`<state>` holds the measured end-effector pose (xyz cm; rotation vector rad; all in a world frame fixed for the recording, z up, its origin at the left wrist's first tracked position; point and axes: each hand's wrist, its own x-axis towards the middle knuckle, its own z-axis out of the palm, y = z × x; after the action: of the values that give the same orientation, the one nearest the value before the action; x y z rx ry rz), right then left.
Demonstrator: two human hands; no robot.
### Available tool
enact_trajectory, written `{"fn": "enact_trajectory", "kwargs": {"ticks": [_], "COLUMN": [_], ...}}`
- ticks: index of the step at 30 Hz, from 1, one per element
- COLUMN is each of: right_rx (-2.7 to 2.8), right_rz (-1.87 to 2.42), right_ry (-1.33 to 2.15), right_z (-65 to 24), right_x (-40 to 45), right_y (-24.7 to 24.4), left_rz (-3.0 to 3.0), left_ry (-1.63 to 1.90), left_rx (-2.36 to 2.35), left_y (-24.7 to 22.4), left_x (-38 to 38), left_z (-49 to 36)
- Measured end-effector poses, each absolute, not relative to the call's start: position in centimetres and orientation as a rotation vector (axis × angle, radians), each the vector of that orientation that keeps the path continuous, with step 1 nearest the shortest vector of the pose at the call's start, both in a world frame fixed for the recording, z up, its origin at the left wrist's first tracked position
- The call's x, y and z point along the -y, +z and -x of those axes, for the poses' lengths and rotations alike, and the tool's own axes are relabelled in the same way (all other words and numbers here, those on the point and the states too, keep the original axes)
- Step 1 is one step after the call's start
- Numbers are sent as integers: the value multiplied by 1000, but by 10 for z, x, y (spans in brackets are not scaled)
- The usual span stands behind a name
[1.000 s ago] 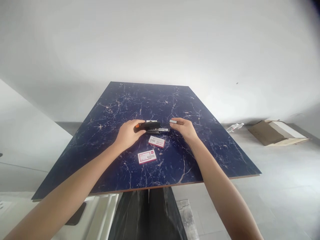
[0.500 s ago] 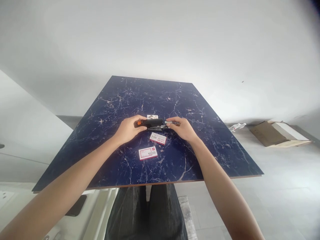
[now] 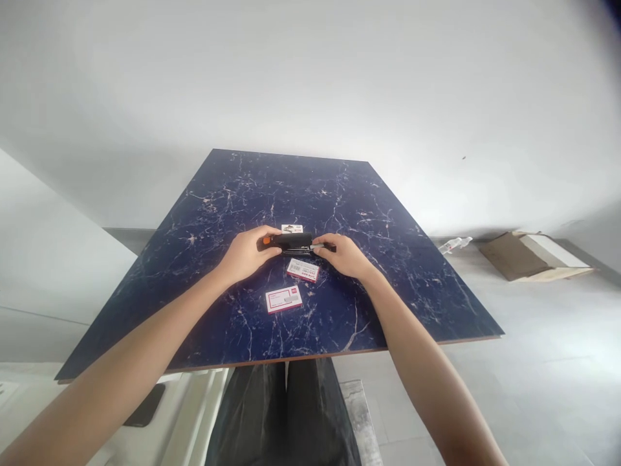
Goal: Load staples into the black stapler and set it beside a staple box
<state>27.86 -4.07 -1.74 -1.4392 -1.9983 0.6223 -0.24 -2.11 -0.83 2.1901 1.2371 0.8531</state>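
A black stapler (image 3: 295,241) with an orange end lies across the middle of the table. My left hand (image 3: 247,255) is closed on its orange end, thumb in front and fingers behind. At the stapler's right end, my right hand (image 3: 342,254) pinches a slim silver and black part that meets the body. Whether that part is a tray or a staple strip is too small to tell. Just in front lies a small white and red box (image 3: 303,270) with printed text. Nearer to me is a second white and red box (image 3: 284,299). Behind the stapler shows a white printed card (image 3: 292,228).
The dark blue marbled table (image 3: 320,194) stands against a white wall. On the floor to the right are an open cardboard box (image 3: 524,255) and a white plastic item (image 3: 455,244). A dark flat object (image 3: 145,406) lies below the table's left front edge.
My right hand has come closer to my left, and the slim part shows less beyond the stapler's right end. The whole view has shifted slightly. Both boxes stay in place on the table.
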Motion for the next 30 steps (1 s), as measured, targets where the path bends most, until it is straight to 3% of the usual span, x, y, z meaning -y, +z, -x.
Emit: {"fn": "enact_trajectory", "kwargs": {"ticks": [10,19,25,30], "right_rx": [2055,2057,1995,1737], "right_rz": [1484,1532,1513,1791], "right_ry": [483,580,485,222], "right_z": [-271,-278,-283,-293], "right_x": [41,45,51,51], "right_y": [-18,-8,0,4], "left_rz": [-2217,-2226,-2237,-2441], "left_ry": [851,832,780,596], "left_rx": [-1238,-1243,-1276,-1372], "left_y": [-5,-6,-2,4], "left_x": [23,22,24,16], "left_z": [-1,0,-1,13]}}
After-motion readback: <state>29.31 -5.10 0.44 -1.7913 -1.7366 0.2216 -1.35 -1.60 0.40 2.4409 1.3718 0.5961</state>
